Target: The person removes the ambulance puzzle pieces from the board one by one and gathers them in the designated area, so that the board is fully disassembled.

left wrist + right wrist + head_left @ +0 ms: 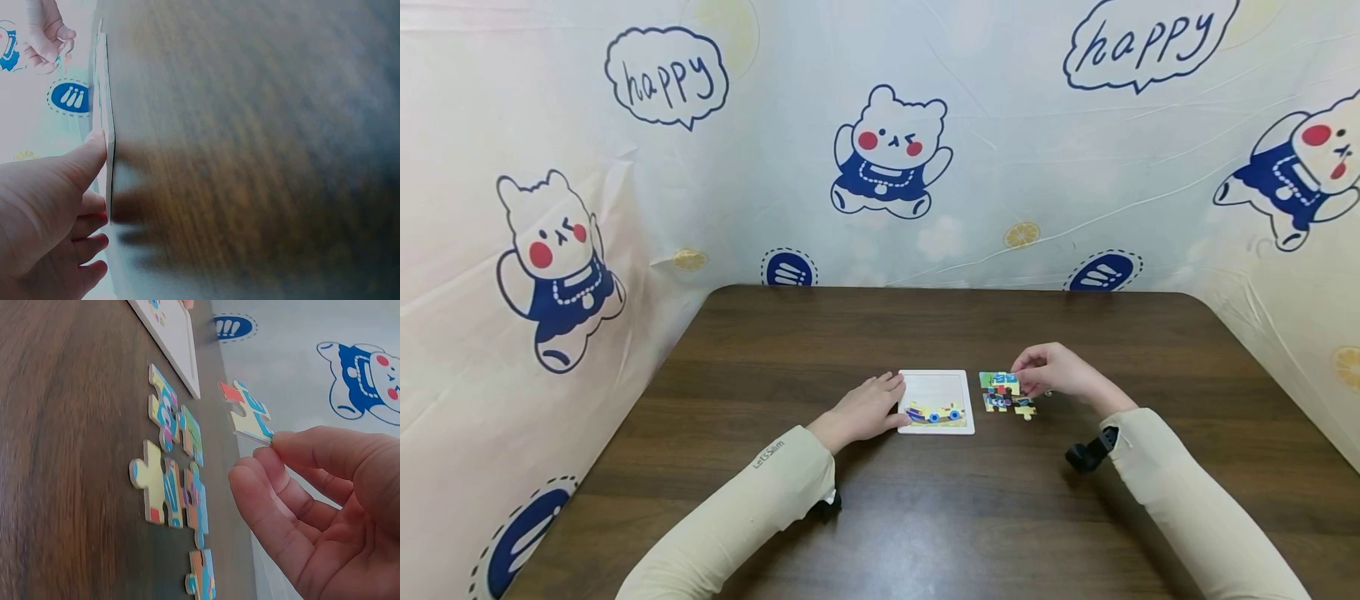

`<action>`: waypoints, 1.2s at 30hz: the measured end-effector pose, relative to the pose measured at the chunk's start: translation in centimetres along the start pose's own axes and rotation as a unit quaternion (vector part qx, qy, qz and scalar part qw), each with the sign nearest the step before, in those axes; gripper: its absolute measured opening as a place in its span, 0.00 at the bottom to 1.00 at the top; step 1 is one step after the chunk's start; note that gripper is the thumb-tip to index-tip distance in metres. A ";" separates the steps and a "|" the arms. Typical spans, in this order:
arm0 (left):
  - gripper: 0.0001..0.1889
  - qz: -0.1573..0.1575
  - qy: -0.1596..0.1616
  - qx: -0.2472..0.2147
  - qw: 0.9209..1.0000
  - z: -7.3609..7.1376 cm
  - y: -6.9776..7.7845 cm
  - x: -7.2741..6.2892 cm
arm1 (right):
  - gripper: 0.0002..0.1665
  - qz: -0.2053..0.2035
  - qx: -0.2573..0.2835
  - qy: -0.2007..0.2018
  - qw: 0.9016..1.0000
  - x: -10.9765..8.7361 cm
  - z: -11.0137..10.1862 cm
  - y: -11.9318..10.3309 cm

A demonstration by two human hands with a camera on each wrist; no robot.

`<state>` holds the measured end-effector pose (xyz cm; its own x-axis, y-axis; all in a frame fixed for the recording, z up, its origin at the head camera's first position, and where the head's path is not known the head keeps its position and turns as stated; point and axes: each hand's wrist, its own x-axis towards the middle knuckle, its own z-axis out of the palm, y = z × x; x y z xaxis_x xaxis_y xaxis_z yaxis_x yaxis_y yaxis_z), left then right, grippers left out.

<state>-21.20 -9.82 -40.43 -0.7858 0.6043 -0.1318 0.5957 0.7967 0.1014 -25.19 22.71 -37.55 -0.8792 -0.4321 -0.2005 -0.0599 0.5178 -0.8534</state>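
Note:
A square white puzzle tray lies on the table, with assembled pieces showing a yellow vehicle with blue wheels along its near side. My left hand rests at the tray's left edge; in the left wrist view its thumb and fingers touch that edge. Between thumb and fingertips, my right hand pinches a jigsaw piece in yellow, red and blue, raised off the table. Beneath it, to the right of the tray, several loose jigsaw pieces lie picture side up.
The dark wooden table has a rounded far edge. Behind and beside it hangs a pale cloth printed with cartoon bears and the word happy. A black wrist camera hangs under the right sleeve.

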 end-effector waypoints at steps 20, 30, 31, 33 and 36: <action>0.34 -0.006 -0.006 -0.003 1.000 0.0 0.1 0.0 | 0.11 0.028 0.009 0.005 1.000 -1.5 -2.3 2.2; 0.34 -0.009 -0.009 -0.004 1.000 0.1 0.0 0.0 | 0.11 0.042 0.006 -0.006 0.999 -1.9 -3.0 3.3; 0.34 -0.008 -0.008 -0.004 1.000 0.1 0.0 0.1 | 0.11 0.045 0.004 -0.006 0.999 -1.9 -3.0 3.3; 0.34 -0.005 -0.004 -0.004 1.000 0.1 0.0 0.1 | 0.11 0.050 -0.003 -0.009 0.999 -2.0 -3.1 3.5; 0.33 -0.001 0.000 -0.006 1.000 0.0 0.0 0.0 | 0.12 0.056 -0.008 -0.012 0.998 -2.2 -3.2 3.6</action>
<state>-21.24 -9.80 -40.44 -0.7867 0.6031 -0.1316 0.5925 0.7976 0.1131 -25.05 27.92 -38.65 -0.8695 -0.3883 -0.3052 0.0301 0.5751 -0.8175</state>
